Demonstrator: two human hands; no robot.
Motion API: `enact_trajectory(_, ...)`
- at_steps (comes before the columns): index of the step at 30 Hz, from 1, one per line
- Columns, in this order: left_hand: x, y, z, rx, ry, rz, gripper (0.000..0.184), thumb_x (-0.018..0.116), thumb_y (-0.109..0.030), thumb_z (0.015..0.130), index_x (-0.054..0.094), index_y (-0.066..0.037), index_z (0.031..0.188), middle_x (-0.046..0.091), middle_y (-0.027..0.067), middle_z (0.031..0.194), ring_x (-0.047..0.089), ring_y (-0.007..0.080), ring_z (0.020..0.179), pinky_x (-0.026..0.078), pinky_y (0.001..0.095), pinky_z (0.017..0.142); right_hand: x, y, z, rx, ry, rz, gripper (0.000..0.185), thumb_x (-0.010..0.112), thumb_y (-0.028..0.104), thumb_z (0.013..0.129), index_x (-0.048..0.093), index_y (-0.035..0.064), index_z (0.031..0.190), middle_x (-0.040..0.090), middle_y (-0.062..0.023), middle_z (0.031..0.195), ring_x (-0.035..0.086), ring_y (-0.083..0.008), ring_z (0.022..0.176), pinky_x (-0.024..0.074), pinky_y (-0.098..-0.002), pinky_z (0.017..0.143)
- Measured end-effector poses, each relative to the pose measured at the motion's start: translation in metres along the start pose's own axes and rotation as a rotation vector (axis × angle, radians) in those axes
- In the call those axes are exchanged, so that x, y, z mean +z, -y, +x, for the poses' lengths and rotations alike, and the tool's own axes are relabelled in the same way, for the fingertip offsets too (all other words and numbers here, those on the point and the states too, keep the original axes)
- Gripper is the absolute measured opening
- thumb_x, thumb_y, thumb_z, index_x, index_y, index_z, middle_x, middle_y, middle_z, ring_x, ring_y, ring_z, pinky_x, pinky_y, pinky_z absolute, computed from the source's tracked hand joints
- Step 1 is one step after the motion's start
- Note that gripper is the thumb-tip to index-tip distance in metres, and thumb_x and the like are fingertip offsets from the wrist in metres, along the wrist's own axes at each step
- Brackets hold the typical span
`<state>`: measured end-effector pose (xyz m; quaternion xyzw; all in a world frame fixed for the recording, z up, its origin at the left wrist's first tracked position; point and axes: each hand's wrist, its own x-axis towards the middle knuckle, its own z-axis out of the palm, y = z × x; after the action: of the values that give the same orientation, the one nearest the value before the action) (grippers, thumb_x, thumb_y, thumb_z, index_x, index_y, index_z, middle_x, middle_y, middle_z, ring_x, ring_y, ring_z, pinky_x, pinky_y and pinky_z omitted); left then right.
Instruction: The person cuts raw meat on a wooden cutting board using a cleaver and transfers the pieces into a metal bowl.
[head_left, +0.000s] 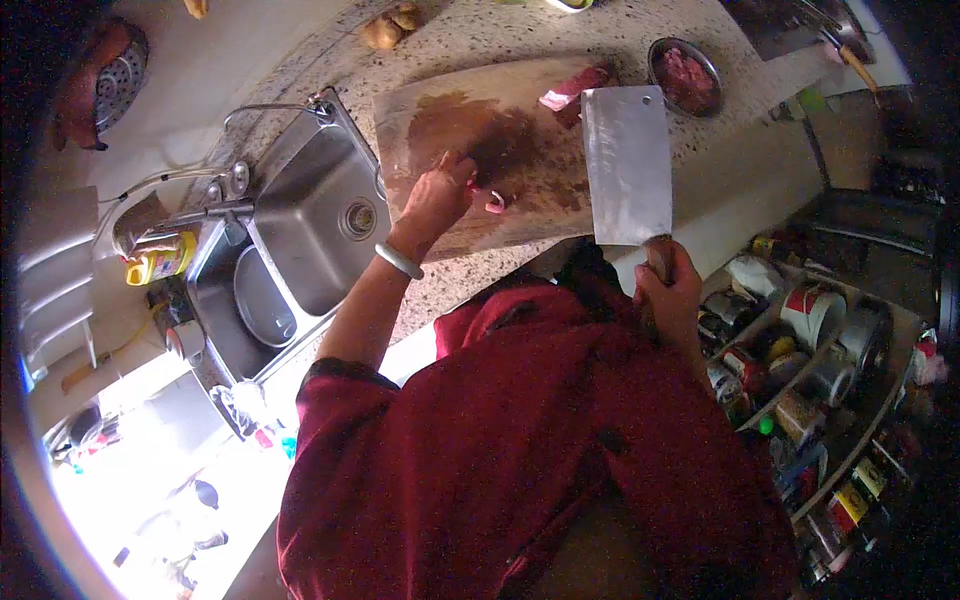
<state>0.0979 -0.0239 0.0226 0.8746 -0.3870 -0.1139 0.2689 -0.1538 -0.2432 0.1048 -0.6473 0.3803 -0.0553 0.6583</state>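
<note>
A wide cleaver (pixel 628 165) is gripped by its handle in my right hand (pixel 670 285), its blade over the right end of the wooden cutting board (pixel 550 225). My left hand (pixel 440 200), with a pale bracelet at the wrist, is at the board's left part, its fingers closed round a bit of red meat that is mostly hidden. Just right of those fingers lies a small strip of meat (pixel 495 203). A larger piece of meat (pixel 575 90) rests near the board's far right edge. Dark wet stains mark the board's middle.
Beyond the board's right end stands a bowl of cut meat (pixel 685 77). Brown lumps, perhaps ginger (pixel 390 27), lie on the speckled counter behind. At the left is a double steel sink (pixel 320 225) with a yellow bottle (pixel 160 260) beside it. Shelves of jars and pots (pixel 810 310) stand right.
</note>
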Motion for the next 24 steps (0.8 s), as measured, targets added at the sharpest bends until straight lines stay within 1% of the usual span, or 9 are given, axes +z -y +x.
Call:
enact_trajectory(2, 0.006, 0.005, 0.002, -0.021, 0.048, 0.016, 0.022, 0.059, -0.001, 0.071, 0.058, -0.006, 0.092, 0.055, 0.0152, 0.093, 0.058, 0.0368, 0.079, 0.049, 0.0447, 0.067, -0.001, 0.001, 0.000, 0.003, 0.011, -0.003, 0.035, 0.062, 0.006, 0.077, 0.050, 0.0002, 0.109, 0.055, -0.0034, 0.074, 0.051, -0.0109, 0.052, 0.0445, -0.0249, 0.048)
enact_trajectory(4, 0.002, -0.006, 0.003, -0.024, 0.098, -0.440, 0.021, 0.058, -0.002, 0.071, 0.057, -0.006, 0.092, 0.056, 0.0155, 0.094, 0.057, 0.0375, 0.079, 0.049, 0.0444, 0.067, -0.003, 0.002, -0.001, -0.003, -0.001, -0.003, 0.035, 0.062, 0.007, 0.077, 0.050, 0.0003, 0.109, 0.055, -0.0033, 0.074, 0.051, -0.0109, 0.053, 0.0444, -0.0251, 0.048)
enact_trajectory(7, 0.023, -0.006, -0.001, 0.020, 0.160, -0.361, 0.024, 0.057, -0.003, 0.072, 0.056, -0.006, 0.096, 0.056, 0.0163, 0.095, 0.057, 0.0377, 0.080, 0.049, 0.0437, 0.067, -0.005, 0.002, -0.004, 0.000, -0.015, 0.001, 0.035, 0.062, 0.008, 0.077, 0.050, 0.0005, 0.109, 0.055, -0.0032, 0.074, 0.052, -0.0109, 0.053, 0.0446, -0.0253, 0.049)
enact_trajectory(8, 0.032, -0.004, -0.004, 0.212, 0.019, -0.171, 0.025, 0.056, -0.003, 0.073, 0.054, -0.006, 0.098, 0.054, 0.0179, 0.096, 0.055, 0.0391, 0.084, 0.049, 0.0444, 0.068, -0.006, 0.002, -0.004, -0.001, -0.022, 0.005, 0.035, 0.062, 0.008, 0.077, 0.050, 0.0005, 0.108, 0.055, -0.0032, 0.074, 0.052, -0.0109, 0.054, 0.0447, -0.0254, 0.049)
enact_trajectory(9, 0.034, -0.009, -0.004, 0.217, 0.021, -0.169, 0.025, 0.056, -0.003, 0.073, 0.054, -0.006, 0.098, 0.054, 0.0179, 0.096, 0.055, 0.0391, 0.084, 0.049, 0.0444, 0.068, -0.009, 0.000, -0.004, -0.002, -0.026, 0.009, 0.035, 0.062, 0.008, 0.077, 0.050, 0.0005, 0.108, 0.055, -0.0032, 0.074, 0.052, -0.0109, 0.054, 0.0447, -0.0254, 0.049)
enact_trajectory(15, 0.021, -0.032, -0.005, -0.040, 0.152, 0.112, 0.022, 0.057, -0.004, 0.072, 0.054, -0.007, 0.094, 0.049, 0.0194, 0.098, 0.054, 0.0391, 0.091, 0.048, 0.0467, 0.070, -0.021, -0.003, -0.003, 0.007, -0.025, 0.005, 0.033, 0.062, 0.007, 0.077, 0.051, 0.0005, 0.108, 0.053, -0.0025, 0.074, 0.052, -0.0114, 0.054, 0.0454, -0.0260, 0.051)
enact_trajectory(19, 0.026, -0.013, 0.008, -0.041, 0.073, 0.123, 0.016, 0.057, -0.004, 0.070, 0.057, -0.006, 0.087, 0.055, 0.0178, 0.091, 0.057, 0.0361, 0.086, 0.049, 0.0435, 0.068, -0.038, -0.010, 0.001, -0.034, -0.147, 0.045, 0.032, 0.061, 0.003, 0.077, 0.051, 0.0010, 0.108, 0.053, -0.0027, 0.073, 0.051, -0.0115, 0.054, 0.0456, -0.0262, 0.052)
enact_trajectory(21, 0.015, -0.012, 0.013, -0.061, 0.087, -0.203, 0.010, 0.057, -0.005, 0.068, 0.058, -0.004, 0.079, 0.060, 0.0160, 0.081, 0.059, 0.0338, 0.078, 0.049, 0.0395, 0.065, -0.049, -0.010, 0.002, -0.074, -0.192, 0.070, 0.032, 0.060, 0.002, 0.077, 0.051, 0.0012, 0.108, 0.054, -0.0028, 0.072, 0.051, -0.0116, 0.054, 0.0457, -0.0262, 0.052)
enact_trajectory(24, 0.017, -0.025, 0.018, -0.085, 0.098, -0.270, 0.010, 0.059, -0.003, 0.066, 0.058, -0.003, 0.076, 0.059, 0.0152, 0.075, 0.059, 0.0328, 0.072, 0.048, 0.0375, 0.064, -0.065, 0.010, 0.001, -0.023, -0.336, 0.087, 0.033, 0.059, 0.001, 0.076, 0.052, 0.0019, 0.108, 0.054, -0.0029, 0.070, 0.050, -0.0115, 0.052, 0.0443, -0.0268, 0.048)
